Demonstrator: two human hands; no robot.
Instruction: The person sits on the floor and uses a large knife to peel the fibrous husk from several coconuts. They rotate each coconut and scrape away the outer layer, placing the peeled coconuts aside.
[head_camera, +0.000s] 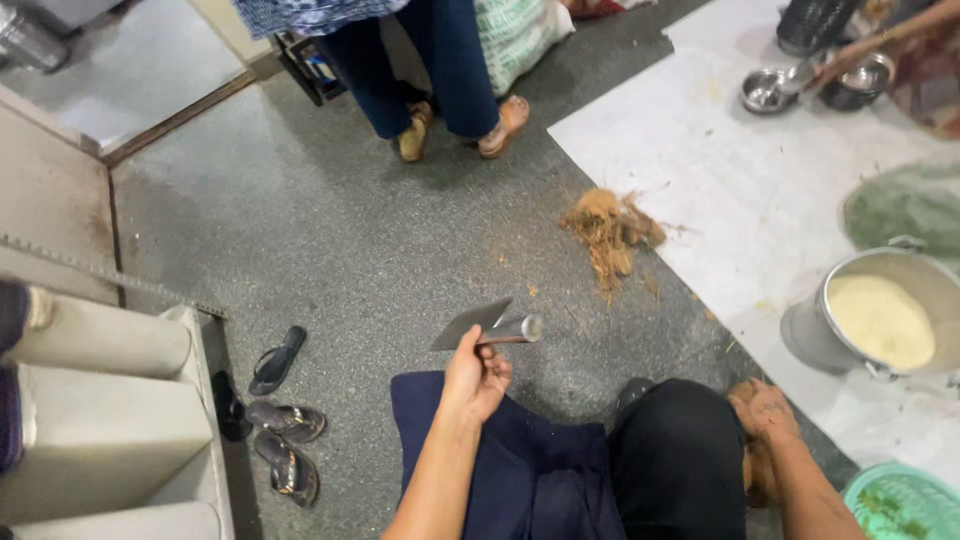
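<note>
Husk fibres (610, 232) already lie in a pile beyond the cleaver (487, 325), which the left hand (474, 378) grips closed and raised. Right hand (762, 412) presses a brown coconut (752, 462), still husked, right of the cleaver; its grip I cannot tell.

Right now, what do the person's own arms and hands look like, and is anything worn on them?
Both forearms are bare, with no sleeves in view. The left hand shows no ring or watch. The right hand carries a small dark marking, like a tattoo, on its back.
</note>
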